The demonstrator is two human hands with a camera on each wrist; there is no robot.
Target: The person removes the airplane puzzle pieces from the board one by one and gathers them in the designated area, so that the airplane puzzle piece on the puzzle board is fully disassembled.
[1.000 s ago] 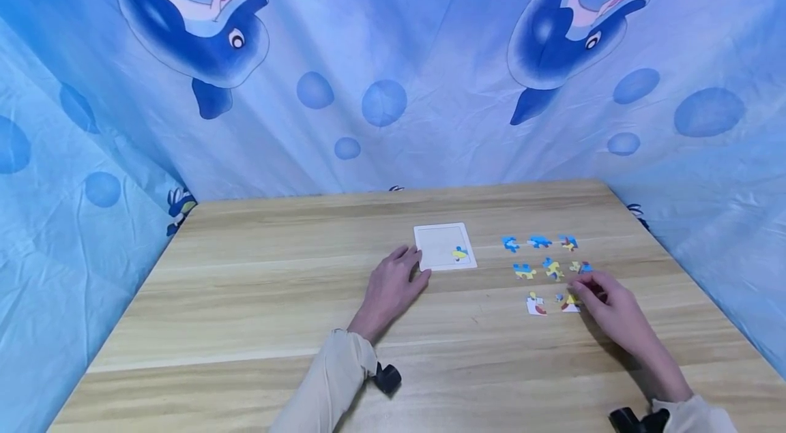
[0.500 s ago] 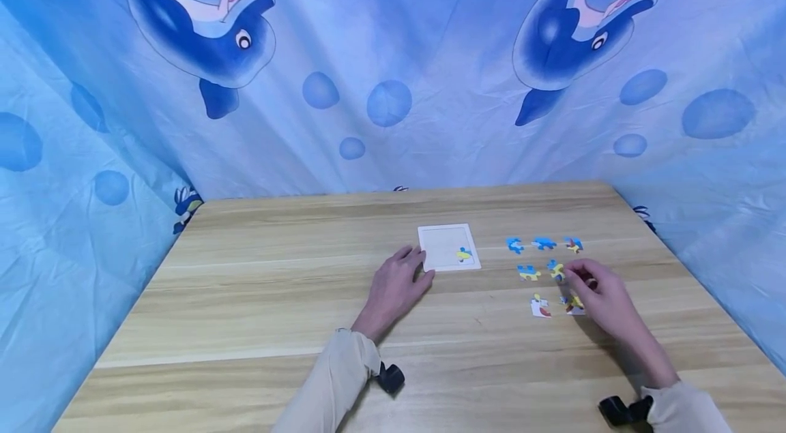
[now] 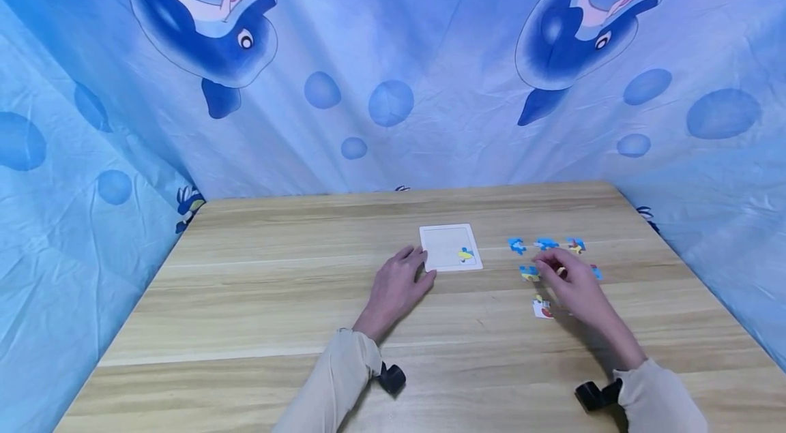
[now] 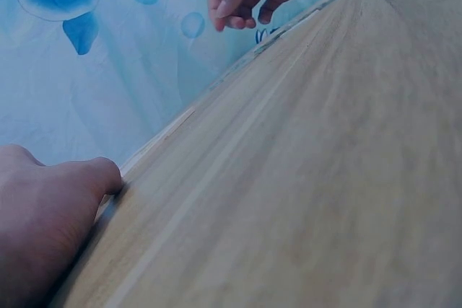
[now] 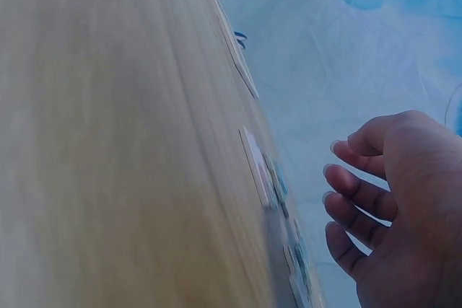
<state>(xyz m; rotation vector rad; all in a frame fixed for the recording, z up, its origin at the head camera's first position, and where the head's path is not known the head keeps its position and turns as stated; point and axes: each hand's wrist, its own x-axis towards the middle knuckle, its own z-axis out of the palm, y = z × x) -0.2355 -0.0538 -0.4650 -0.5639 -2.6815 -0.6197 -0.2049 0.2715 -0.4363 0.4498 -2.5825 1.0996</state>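
A white square puzzle tray [image 3: 442, 242] lies on the table with one yellow-and-blue jigsaw piece [image 3: 465, 255] at its lower right. At the tray's lower-left corner rests my left hand [image 3: 396, 286], fingers touching its left edge and thumb by the lower one. My right hand [image 3: 571, 283] hovers above the loose pieces, fingers loosely bent; the right wrist view shows nothing between its fingertips [image 5: 336, 171]. Near its fingers is a blue-and-yellow jigsaw piece [image 3: 529, 273]. A white-and-red jigsaw piece [image 3: 543, 309] lies nearer me. The hand covers other pieces in the group.
Beyond the right hand a row of blue jigsaw pieces [image 3: 546, 243] lies on the table, and a blue-and-red piece [image 3: 596, 272] shows to its right. A wooden table [image 3: 245, 296] spans the view, with a blue dolphin-print curtain [image 3: 381, 24] behind its far edge.
My right hand has moved left across the loose pieces, uncovering the right-hand piece and covering the middle ones. The left hand stays at the tray. The head view has shifted slightly.
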